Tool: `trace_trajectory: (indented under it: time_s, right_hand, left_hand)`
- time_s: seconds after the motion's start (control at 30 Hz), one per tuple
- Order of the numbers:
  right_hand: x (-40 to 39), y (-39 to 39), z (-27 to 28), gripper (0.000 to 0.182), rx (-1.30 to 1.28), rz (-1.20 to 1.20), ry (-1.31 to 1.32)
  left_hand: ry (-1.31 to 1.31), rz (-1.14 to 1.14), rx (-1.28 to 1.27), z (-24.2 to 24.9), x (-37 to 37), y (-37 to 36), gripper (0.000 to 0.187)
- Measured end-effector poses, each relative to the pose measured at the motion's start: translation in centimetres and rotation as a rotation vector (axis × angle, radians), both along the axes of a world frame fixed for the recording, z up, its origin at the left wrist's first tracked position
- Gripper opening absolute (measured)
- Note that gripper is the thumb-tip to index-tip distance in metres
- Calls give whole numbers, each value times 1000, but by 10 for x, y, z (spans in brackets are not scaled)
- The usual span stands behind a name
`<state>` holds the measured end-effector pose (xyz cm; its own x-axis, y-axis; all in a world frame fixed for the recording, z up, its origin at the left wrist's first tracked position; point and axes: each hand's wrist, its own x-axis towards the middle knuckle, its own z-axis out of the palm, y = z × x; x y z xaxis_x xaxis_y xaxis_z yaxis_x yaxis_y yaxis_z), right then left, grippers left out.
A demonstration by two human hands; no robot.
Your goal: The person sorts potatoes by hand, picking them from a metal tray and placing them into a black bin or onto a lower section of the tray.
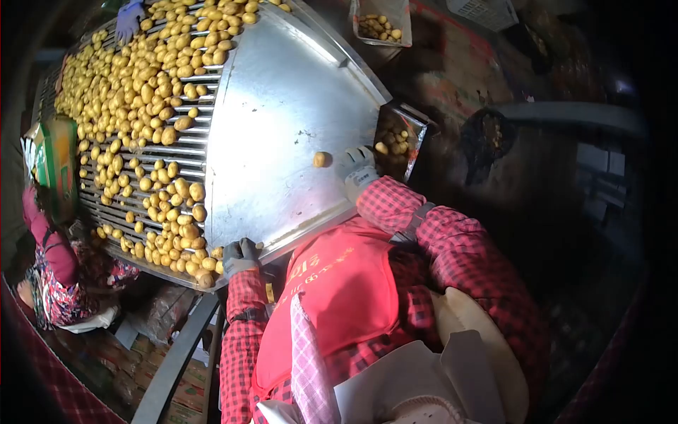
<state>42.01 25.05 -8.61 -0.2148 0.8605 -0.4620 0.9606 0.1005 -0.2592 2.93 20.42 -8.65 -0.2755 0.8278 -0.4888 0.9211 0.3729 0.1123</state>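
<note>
Many potatoes (141, 92) cover a bank of metal rollers (201, 134) on the left. A smooth metal chute (275, 141) joins the rollers, with a single potato (322, 160) lying on it. My right hand (357, 168), in a pale glove, is just right of that potato with its fingers spread, near the chute's right end. My left hand (241, 256), in a grey glove, rests at the near edge by the rollers, close to the lowest potatoes; its fingers are bent, and what they may hold is hidden.
A container of potatoes (406, 138) stands beyond the chute's right end, and a crate with potatoes (381, 28) is farther back. A co-worker (63, 275) is at the left beside a green bag (56, 166). Another person's purple-gloved hand (129, 21) is at top left.
</note>
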Motion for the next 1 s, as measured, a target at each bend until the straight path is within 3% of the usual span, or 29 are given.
trace_trajectory:
  time_s: [0.03, 0.1, 0.13, 0.23, 0.27, 0.37, 0.4, 0.47, 0.53, 0.6, 0.63, 0.7, 0.77, 0.8, 0.9, 0.97, 1.0]
  right_hand:
    - [1, -2, -1, 51, 26, -65, 31]
    - [-15, -11, -17, 51, 460, 59, 181]
    - [-25, -12, -27, 51, 681, 124, 254]
    - [-36, 9, 5, 59, 419, 374, 140]
    - [-39, 15, 3, 50, 388, 370, 130]
    - [-46, 21, -45, 40, 240, 353, 128]
    - [-43, 14, -72, 27, 444, 292, 107]
    - [-16, 5, -112, 17, 393, 47, 448]
    - [16, -9, -122, 17, 401, -137, 638]
    - [49, -22, -143, 25, 249, -22, 326]
    - [61, -22, -178, 29, 66, 151, -11]
    - [70, 0, -182, 34, 2, 301, -521]
    - [75, 34, -125, 38, 241, 259, -838]
    - [77, 70, -98, 37, 250, 250, -853]
    - [77, 172, -34, 42, 227, 51, -461]
    - [75, 217, -30, 49, 420, -61, -295]
    - [72, 230, -36, 52, 643, -89, -233]
  left_hand:
    - [23, -45, -3, -1, 0, 0, 41]
    - [70, -129, -6, 0, 3, 2, 38]
    - [33, -35, 24, 2, 5, 3, 35]
    - [24, -57, 144, -21, -13, -9, 33]
    - [-5, -27, 117, -21, -12, -9, 33]
    - [-57, 35, 38, 3, 6, -1, 33]
    - [-61, 34, 12, 21, 22, 4, 33]
    - [-59, 11, 19, 25, 27, 4, 34]
    - [-41, -25, 85, 9, 12, -2, 35]
    - [-13, -1, 25, 2, 5, -2, 36]
    - [1, 15, 0, 0, 4, -1, 37]
    - [-27, 67, -24, 12, 13, 6, 38]
    - [-23, 73, -6, 15, 16, 4, 39]
    - [-2, 49, 23, 12, 13, 2, 39]
    - [12, 44, 41, 12, 13, 0, 41]
    - [27, 31, 36, 27, 20, 4, 41]
    - [10, -7, 83, 20, 14, 2, 40]
